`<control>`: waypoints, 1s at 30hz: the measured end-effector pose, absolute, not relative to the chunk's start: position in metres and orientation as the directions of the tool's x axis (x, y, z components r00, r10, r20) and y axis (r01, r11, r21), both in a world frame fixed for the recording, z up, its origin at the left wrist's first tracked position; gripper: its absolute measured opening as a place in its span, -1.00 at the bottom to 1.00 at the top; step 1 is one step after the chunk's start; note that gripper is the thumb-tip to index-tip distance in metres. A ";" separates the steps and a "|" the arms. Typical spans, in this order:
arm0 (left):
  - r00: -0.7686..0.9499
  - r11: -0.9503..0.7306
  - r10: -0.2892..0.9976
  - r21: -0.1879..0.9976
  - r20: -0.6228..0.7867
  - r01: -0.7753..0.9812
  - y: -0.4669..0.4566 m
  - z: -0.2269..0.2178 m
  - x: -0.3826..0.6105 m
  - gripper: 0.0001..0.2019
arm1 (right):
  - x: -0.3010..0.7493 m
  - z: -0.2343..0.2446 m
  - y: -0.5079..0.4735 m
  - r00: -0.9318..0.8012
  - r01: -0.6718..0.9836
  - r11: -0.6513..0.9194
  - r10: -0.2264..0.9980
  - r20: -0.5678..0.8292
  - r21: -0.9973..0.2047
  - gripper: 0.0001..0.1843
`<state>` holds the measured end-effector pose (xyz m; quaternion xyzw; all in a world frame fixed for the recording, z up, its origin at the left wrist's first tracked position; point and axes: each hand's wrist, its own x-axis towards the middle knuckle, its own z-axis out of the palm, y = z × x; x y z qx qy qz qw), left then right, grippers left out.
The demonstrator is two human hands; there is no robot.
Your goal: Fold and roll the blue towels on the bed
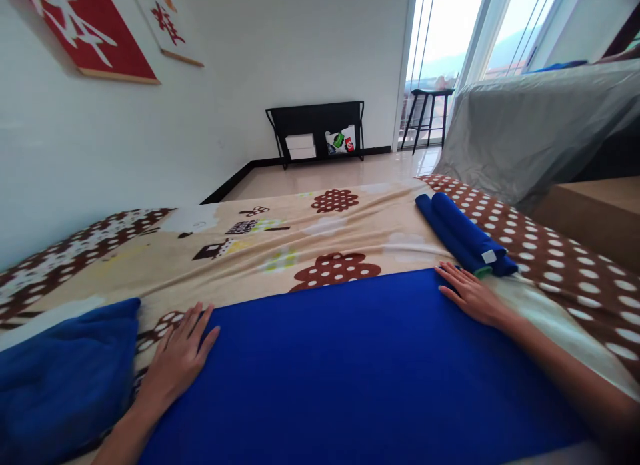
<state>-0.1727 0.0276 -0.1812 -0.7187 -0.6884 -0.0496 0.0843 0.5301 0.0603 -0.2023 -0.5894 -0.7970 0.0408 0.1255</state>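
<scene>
Lying off to the left of the flat blue cloth (330, 372) is a folded blue towel (65, 378), with a strip of patterned blanket (350, 228) showing between the two. Beyond the right far corner rest rolled blue cloths (463, 228) with a small white tag, just beside the right hand (470, 295). The blue cloth itself spreads over the blanket at the near middle, its far edge running between both hands. Farther off stand a black rack (320, 118) with white boxes (301, 146) at its foot, a stool (431, 94) by the window, a sofa-like shape under a plastic sheet (530, 125), and a cardboard box (595, 205) at the right

Both hands are palm down. The left hand (175, 362) reaches up from the bottom, laid along the left edge near the far corner; the right forearm slants in from the lower right, that hand on the far right corner. The left fingers are slightly apart, thumb out over the cloth; the right fingers lie closer together, thumb spread. Both press or rest on the cloth, gripping nothing
</scene>
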 end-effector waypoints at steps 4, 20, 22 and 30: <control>0.035 -0.032 0.993 -0.022 0.116 0.999 0.016 -0.164 -0.173 -0.34 | 0.538 -0.194 0.054 -0.252 0.930 0.287 0.952 0.173 -0.228 -0.20; 0.252 -0.254 0.964 0.014 0.079 0.967 0.031 -0.160 -0.067 -0.41 | 0.462 -0.179 0.058 -0.417 0.848 0.448 0.894 0.165 -0.284 -0.34; 0.102 -0.102 0.990 -0.008 0.098 0.995 0.028 -0.166 -0.136 -0.39 | 0.515 -0.186 0.057 -0.325 0.888 0.358 0.933 0.155 -0.289 -0.33; 0.028 -0.018 0.978 -0.049 0.209 0.999 0.000 -0.167 -0.153 -0.39 | 0.535 -0.195 0.034 -0.236 0.928 0.277 0.955 0.179 -0.251 -0.25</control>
